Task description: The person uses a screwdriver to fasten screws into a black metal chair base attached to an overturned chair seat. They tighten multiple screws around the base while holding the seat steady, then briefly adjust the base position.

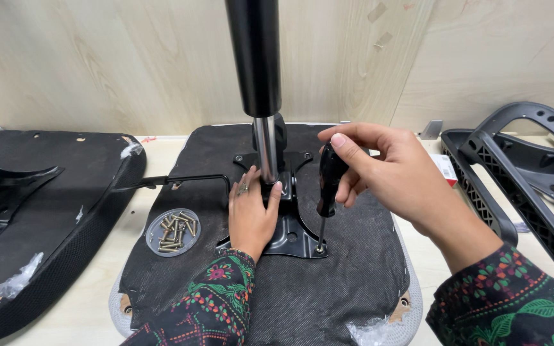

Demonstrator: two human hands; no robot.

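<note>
An upturned chair seat [341,275] with black fabric underside lies on the table. A black metal mounting plate [290,238] sits on it, with a gas cylinder [256,57] rising from its middle. My left hand [251,214] rests flat on the plate, fingers against the cylinder's chrome base. My right hand [379,173] grips a black-handled screwdriver [328,186] held upright, its tip in a screw [319,248] at the plate's near right corner. A black lever [174,181] runs left from the plate.
A clear round lid with several brass screws [173,230] lies on the seat left of my hand. Another upturned seat [33,205] is at the left. A black plastic chair frame [520,173] lies at the right. A wooden wall [129,57] stands behind.
</note>
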